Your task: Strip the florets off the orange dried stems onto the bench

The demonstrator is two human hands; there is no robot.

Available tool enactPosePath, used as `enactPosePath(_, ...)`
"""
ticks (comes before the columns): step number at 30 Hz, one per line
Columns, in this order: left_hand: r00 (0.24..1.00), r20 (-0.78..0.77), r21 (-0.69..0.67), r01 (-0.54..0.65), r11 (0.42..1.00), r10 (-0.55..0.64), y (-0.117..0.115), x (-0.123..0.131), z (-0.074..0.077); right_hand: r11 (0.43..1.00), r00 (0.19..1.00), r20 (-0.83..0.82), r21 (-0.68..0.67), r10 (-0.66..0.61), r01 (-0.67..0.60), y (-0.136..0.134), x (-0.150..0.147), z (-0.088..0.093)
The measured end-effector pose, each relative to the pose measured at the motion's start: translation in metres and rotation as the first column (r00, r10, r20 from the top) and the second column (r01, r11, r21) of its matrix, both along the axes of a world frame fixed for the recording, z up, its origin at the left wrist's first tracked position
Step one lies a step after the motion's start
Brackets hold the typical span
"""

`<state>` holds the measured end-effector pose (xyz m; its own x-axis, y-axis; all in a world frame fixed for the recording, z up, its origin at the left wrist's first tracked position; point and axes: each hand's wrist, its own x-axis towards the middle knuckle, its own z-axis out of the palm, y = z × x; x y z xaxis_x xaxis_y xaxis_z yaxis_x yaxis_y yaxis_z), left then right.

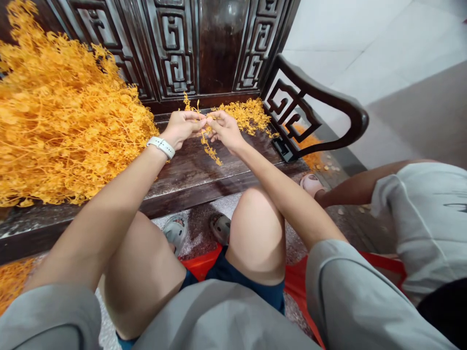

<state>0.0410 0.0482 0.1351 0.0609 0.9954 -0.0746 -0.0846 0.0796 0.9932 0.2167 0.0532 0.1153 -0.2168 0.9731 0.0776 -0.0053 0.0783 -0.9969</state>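
An orange artificial flower sprig (211, 153) hangs between my hands over the dark wooden bench seat (189, 167). My left hand (184, 127), with a pale watch band at the wrist, pinches it from the left. From the right, my right hand (224, 129) pinches the same sprig, and the fingertips of both hands meet. Part of the sprig sticks up above the fingers, and its middle is hidden by them. Behind my right hand lies a smaller pile of orange sprigs (248, 114) on the seat.
A large heap of orange sprigs (73, 121) covers the bench's left side. The carved backrest (221, 46) rises behind, with a curved armrest (328, 102) at right. More orange pieces (308, 146) lie on the floor beyond it. Another person's leg (361, 184) is at right.
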Motion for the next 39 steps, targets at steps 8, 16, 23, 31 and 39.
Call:
enactPosePath(8,0.991,0.134,-0.043,0.009,0.999,-0.003,-0.003,0.009,0.0,0.996,0.984,-0.17,0.079,0.054,-0.041,0.007,0.001,-0.01)
enactPosePath(16,0.845,0.455,0.004,0.312,0.95,-0.28,-0.001,0.014,0.007,0.99,0.943,-0.326,-0.095,0.065,-0.101,-0.004,-0.001,0.014)
enactPosePath(23,0.791,0.476,0.001,0.437,0.899,-0.385,-0.013,0.006,0.022,0.924,0.844,-0.444,-0.083,0.3,-0.372,-0.014,0.006,0.025)
enactPosePath(31,0.848,0.448,0.065,0.285,0.956,-0.283,-0.013,0.006,0.021,0.886,0.767,-0.504,-0.01,0.396,-0.464,-0.018,0.024,0.033)
enactPosePath(39,0.953,0.272,0.132,0.097,0.987,-0.13,0.014,-0.033,0.02,0.871,0.875,-0.091,-0.091,0.476,-0.483,-0.012,0.044,0.028)
